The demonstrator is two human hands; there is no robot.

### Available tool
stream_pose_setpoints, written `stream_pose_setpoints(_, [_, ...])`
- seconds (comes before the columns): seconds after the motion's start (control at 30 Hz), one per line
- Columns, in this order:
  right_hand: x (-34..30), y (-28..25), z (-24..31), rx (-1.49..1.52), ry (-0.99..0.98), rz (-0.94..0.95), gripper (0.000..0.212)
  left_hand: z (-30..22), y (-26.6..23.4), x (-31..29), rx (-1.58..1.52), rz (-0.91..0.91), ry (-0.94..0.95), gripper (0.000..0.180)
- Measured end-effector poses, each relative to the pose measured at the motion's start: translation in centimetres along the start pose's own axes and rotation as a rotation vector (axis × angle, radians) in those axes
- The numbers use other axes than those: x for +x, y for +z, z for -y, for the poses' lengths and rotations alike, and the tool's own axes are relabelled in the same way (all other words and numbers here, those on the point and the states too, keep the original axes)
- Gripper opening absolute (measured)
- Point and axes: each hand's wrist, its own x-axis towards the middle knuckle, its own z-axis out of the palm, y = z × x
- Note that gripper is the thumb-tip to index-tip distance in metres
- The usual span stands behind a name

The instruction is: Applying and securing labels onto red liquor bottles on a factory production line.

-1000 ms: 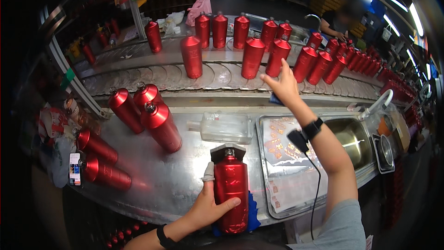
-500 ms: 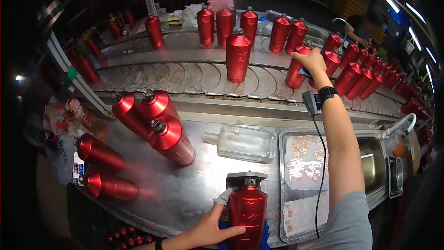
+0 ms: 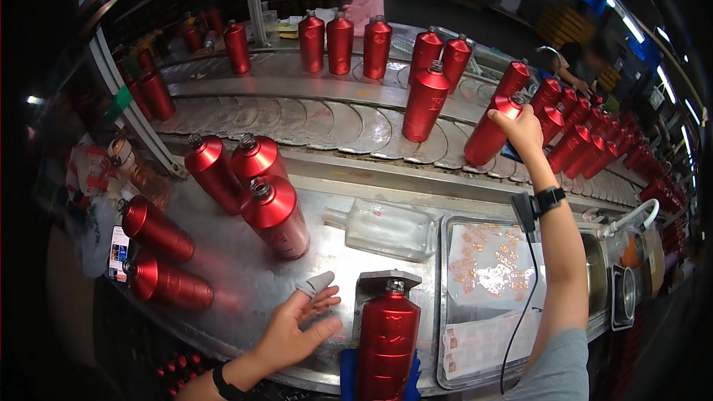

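At the right of the curved conveyor, my right hand (image 3: 522,132) is closed around the upper part of a glossy red bottle (image 3: 490,137), which leans to the right. Dark blue cloth shows beneath that hand. My left hand (image 3: 293,330), a grey cover on one finger, hangs above the metal table with its fingers spread and nothing in them. Just right of it, another red bottle (image 3: 388,341) rests against a metal stand (image 3: 371,281) with blue material (image 3: 348,375) under it. Several more red bottles (image 3: 276,219) stand or lie at the table's left.
A clear glass bottle (image 3: 390,230) lies beside a metal tray (image 3: 443,304) holding sheets of gold stickers (image 3: 486,260) and white labels. Several red bottles (image 3: 427,104) stand along the conveyor (image 3: 338,125). A phone (image 3: 118,252) lies at the left edge; another person is at the far right.
My left hand has let go of the bottle at the stand and moved left, its fingers opening. The bottle in my right hand leans more, and a conveyor bottle has shifted right.
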Motion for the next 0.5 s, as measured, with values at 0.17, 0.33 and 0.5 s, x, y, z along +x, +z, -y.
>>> stream_pose_setpoints(0.17, [-7.0,-4.6,6.1,0.343,-0.396,0.151,0.087,-5.2,0.3,3.5,0.562,-0.199,0.619,0.077])
stream_pose_setpoints(0.33, [-15.0,-10.1,14.7,0.663,-0.787,0.415,0.084,-10.8,3.9,7.1,0.848,-0.510,0.887,0.106])
stream_pose_setpoints(0.5, [-13.8,-10.8,13.9,0.939,-0.780,0.823,0.096,-10.1,3.0,5.6,0.680,-0.477,1.012,0.110])
